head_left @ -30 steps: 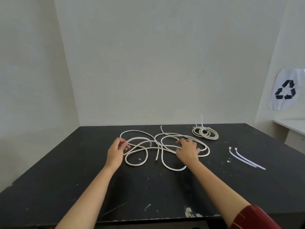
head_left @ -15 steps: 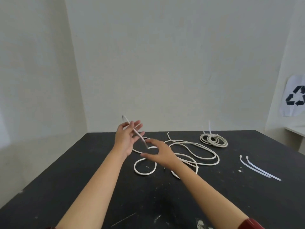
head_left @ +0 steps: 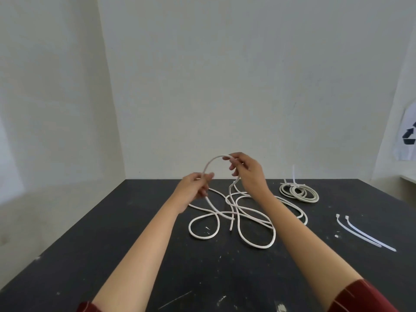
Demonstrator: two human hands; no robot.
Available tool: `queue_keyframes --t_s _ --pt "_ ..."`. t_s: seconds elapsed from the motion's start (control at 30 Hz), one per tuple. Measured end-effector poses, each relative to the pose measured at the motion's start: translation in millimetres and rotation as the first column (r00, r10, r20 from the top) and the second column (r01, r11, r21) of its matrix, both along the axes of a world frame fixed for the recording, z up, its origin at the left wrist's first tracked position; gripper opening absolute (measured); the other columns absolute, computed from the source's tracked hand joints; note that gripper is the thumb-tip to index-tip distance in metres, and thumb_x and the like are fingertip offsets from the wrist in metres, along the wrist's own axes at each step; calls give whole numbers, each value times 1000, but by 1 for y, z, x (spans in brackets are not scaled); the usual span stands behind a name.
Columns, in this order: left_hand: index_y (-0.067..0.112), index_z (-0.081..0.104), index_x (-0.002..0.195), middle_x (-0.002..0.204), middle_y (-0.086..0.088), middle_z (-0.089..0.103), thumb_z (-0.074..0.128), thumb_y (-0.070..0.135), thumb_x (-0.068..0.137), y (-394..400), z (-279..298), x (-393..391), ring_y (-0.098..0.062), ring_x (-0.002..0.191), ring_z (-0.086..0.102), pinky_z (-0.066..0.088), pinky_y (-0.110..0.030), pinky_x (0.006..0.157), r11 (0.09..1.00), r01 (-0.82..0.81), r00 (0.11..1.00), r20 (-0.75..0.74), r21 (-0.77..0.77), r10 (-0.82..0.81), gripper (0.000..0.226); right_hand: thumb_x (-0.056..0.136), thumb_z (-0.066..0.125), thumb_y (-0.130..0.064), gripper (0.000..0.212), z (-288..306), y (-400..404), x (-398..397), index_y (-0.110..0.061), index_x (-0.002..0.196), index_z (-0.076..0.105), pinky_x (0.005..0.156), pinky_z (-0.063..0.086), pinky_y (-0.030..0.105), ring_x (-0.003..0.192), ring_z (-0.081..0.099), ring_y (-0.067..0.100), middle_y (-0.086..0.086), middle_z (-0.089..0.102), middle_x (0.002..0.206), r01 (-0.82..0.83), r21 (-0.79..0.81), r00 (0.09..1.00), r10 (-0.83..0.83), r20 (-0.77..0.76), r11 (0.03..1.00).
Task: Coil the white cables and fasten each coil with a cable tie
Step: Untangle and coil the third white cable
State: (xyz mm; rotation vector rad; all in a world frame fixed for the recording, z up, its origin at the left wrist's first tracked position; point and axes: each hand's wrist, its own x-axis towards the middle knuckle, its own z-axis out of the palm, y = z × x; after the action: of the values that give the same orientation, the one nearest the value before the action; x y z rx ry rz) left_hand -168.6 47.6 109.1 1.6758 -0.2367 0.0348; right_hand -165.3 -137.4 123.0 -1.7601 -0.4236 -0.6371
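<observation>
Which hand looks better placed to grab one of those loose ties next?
Right, probably. The two loose ties lie on the table on the right hand's side; the left hand is farther away. Both hands hold the cable.

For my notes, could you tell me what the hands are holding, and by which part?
Both hold the loose cable: the left hand pinches it lower on a raised arc, the right hand at the arc's top.
</observation>
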Motion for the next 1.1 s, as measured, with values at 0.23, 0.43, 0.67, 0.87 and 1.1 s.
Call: queue_keyframes --t_s 0.23,0.43,0.67,0.87,1.1 --pt "18 69 90 100 3 68 59 32 92 0 -16 0 -14 101 60 51 -29 83 974 146 989 -20 176 -145 18 101 52 -18 19 3 -11 6 -15 100 71 56 41 16 60 45 16 -6 54 66 -1 77 1000 1 3 997" --pt "-2 59 97 94 -19 70 54 4 94 3 -30 -4 -26 80 73 60 -30 69 946 125 977 -130 -298 -170 8 103 49 -21 23 -17 -24 11 -18 107 71 55 47 33 50 41 15 -5 42 60 -105 111 990 114 -84 988" --pt "-6 60 94 94 -17 68 51 4 95 0 -49 4 -20 74 73 59 -22 64 750 -132 984 -180 -648 18 13 100 48 -6 27 -57 -19 16 -14 116 67 75 50 30 67 52 12 2 53 85 -227 402 862 375 -341 887" --pt "-6 58 101 105 -18 67 53 5 94 -4 -61 10 -22 77 73 59 -27 74 612 -240 967 -242 -754 81 13 90 65 -16 32 -73 -7 10 0 117 68 83 50 31 66 49 9 -9 67 85 -329 543 772 551 -317 773" --pt "-4 56 106 119 -22 62 56 7 93 -12 -67 7 -19 87 71 59 -25 73 706 -184 970 -241 -684 20 17 95 61 -14 13 -76 3 14 -12 93 74 63 49 20 69 53 10 3 70 90 -253 389 887 373 -273 886"
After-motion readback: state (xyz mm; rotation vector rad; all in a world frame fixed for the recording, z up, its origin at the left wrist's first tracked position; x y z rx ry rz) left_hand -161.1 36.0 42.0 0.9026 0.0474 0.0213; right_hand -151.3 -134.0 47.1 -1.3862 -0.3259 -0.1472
